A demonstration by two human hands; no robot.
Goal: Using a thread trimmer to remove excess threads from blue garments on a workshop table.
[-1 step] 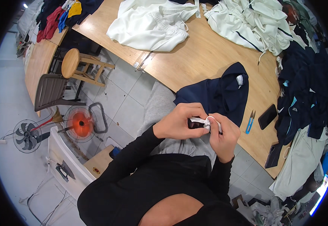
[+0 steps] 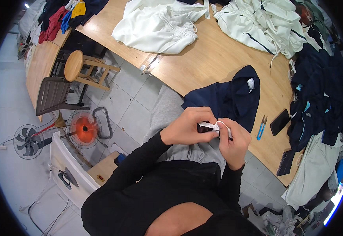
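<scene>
Pinched between the fingers of my left hand [image 2: 190, 126] and my right hand [image 2: 235, 141] is a white drawstring [image 2: 216, 127]. A thin loop of it curves over the fingertips of my right hand, and its strands bunch together between the hands. Both hands are closed on it, above my lap at the table's edge. Just beyond them a navy garment [image 2: 234, 94] lies partly on the table, with a small white label showing in its opening. Its near part is hidden behind my hands.
Blue-handled thread snips [image 2: 261, 128] and a black phone [image 2: 279, 122] rest on the wooden table [image 2: 203, 65] to the right. White trousers [image 2: 155, 31] and heaped white garments [image 2: 262, 27] lie at the back. Navy clothes [image 2: 317, 94] pile up at the right. A stool [image 2: 74, 65] and fans stand left.
</scene>
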